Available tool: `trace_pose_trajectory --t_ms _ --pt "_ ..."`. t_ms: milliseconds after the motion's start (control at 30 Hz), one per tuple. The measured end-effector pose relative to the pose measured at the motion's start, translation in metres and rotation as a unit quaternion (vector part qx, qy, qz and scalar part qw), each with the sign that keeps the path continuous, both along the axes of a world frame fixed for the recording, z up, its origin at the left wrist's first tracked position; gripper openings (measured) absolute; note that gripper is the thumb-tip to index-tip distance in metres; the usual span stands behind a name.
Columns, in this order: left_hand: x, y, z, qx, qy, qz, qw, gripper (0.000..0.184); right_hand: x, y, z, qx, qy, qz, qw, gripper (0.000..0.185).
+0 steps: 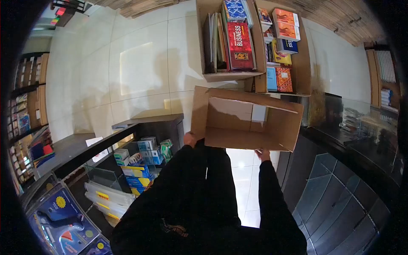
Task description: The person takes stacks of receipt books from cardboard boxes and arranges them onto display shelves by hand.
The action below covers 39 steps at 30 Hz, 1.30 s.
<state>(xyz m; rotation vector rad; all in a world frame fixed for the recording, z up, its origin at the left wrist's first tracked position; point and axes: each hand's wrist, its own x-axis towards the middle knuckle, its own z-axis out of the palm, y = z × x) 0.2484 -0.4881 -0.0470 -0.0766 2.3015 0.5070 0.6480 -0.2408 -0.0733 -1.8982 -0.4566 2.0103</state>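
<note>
A brown cardboard box [199, 111] is held in front of my body, its open side turned up toward me. Inside I see bare brown walls, and a pale gap shows at its far part. My left hand [190, 139] grips the box at its near left corner, fingers partly hidden by the cardboard. On the near edge, toward the right, my right hand [263, 154] is closed on the rim.
Beyond it stand two filled cartons: one carton [231, 77] holds a red "BUSINESS" book [241, 44], the other carton [302, 63] small packs and booklets. Glass display cases flank me, the left case holding boxed goods [137, 176], the right case [335, 204] with glass panes.
</note>
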Motion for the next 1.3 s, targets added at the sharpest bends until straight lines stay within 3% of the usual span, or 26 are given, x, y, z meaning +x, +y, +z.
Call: trace_pose_trajectory --t_ms 33,100,200,300,433,467,567,600,700,733,800,833,867,900,967,1000,1100,1167,1200,1267,1300 --pt "-0.006 0.004 0.02 -0.006 -0.001 0.069 0.998 0.032 0.011 -0.017 -0.032 0.084 -0.016 0.172 0.981 0.04" --pt "-0.038 -0.01 0.031 0.015 0.014 -0.017 1.0 0.032 -0.018 -0.026 -0.012 -0.072 0.009 0.016 0.997 0.041" --pt "-0.086 -0.016 0.051 -0.045 0.056 -0.029 0.997 0.031 -0.06 -0.028 0.02 -0.115 0.003 -0.144 0.983 0.044" --pt "-0.132 -0.011 0.074 -0.037 0.132 -0.037 0.99 0.03 -0.056 -0.024 0.014 -0.048 0.038 -0.093 0.994 0.049" --pt "-0.194 -0.046 0.007 -0.05 0.194 -0.141 0.969 0.032 -0.045 -0.017 0.016 -0.107 0.01 -0.18 0.978 0.043" --pt "-0.207 -0.059 -0.014 -0.056 0.218 -0.167 0.96 0.033 -0.023 -0.032 0.0 0.075 0.031 0.078 0.994 0.039" --pt "-0.227 -0.063 -0.015 -0.031 0.219 -0.147 0.964 0.036 0.001 -0.042 -0.028 0.047 -0.019 0.091 0.995 0.041" --pt "-0.234 -0.064 -0.01 -0.016 0.206 -0.128 0.97 0.037 0.008 -0.048 -0.037 0.012 -0.004 0.042 0.999 0.036" --pt "-0.269 -0.097 -0.077 0.04 0.103 -0.043 0.993 0.038 -0.009 -0.049 0.0 0.093 -0.065 0.229 0.967 0.033" --pt "-0.266 -0.08 -0.041 -0.008 0.101 -0.088 0.991 0.037 0.048 -0.056 -0.053 0.252 -0.101 0.551 0.789 0.03" --pt "-0.266 -0.077 -0.034 -0.007 0.071 -0.051 0.996 0.035 0.047 -0.065 -0.048 0.161 -0.163 0.603 0.764 0.032" --pt "-0.263 -0.074 -0.033 -0.002 0.057 -0.032 0.998 0.034 0.029 -0.073 -0.025 0.059 -0.018 0.332 0.941 0.037" --pt "-0.26 -0.072 -0.026 0.002 0.083 -0.093 0.992 0.03 0.01 -0.081 -0.001 -0.027 0.113 0.001 0.993 0.041" --pt "-0.251 -0.066 -0.013 0.013 0.126 -0.124 0.984 0.03 0.004 -0.088 0.02 0.032 0.165 0.039 0.985 0.051" --pt "-0.223 -0.053 0.021 0.032 0.215 -0.186 0.958 0.028 0.031 -0.11 -0.001 -0.063 0.156 -0.071 0.983 0.053" --pt "-0.216 -0.064 -0.004 0.107 0.26 -0.138 0.95 0.027 0.021 -0.112 0.024 -0.111 0.106 -0.108 0.982 0.053" --pt "-0.186 -0.039 0.057 0.082 0.309 -0.13 0.939 0.026 0.016 -0.131 0.068 -0.196 0.03 -0.146 0.969 0.04" --pt "-0.169 -0.023 0.109 0.058 0.294 -0.122 0.946 0.024 0.06 -0.157 0.057 -0.198 0.042 -0.095 0.975 0.026" --pt "-0.161 -0.021 0.125 0.034 0.304 -0.129 0.943 0.023 0.056 -0.159 0.074 -0.208 0.05 -0.138 0.967 0.023" --pt "-0.15 -0.015 0.157 0.014 0.317 -0.131 0.939 0.021 0.054 -0.166 0.116 -0.217 0.126 -0.21 0.945 0.037" --pt "-0.145 -0.013 0.174 0.017 0.32 -0.127 0.939 0.021 0.056 -0.175 0.125 -0.15 0.104 -0.086 0.979 0.044"
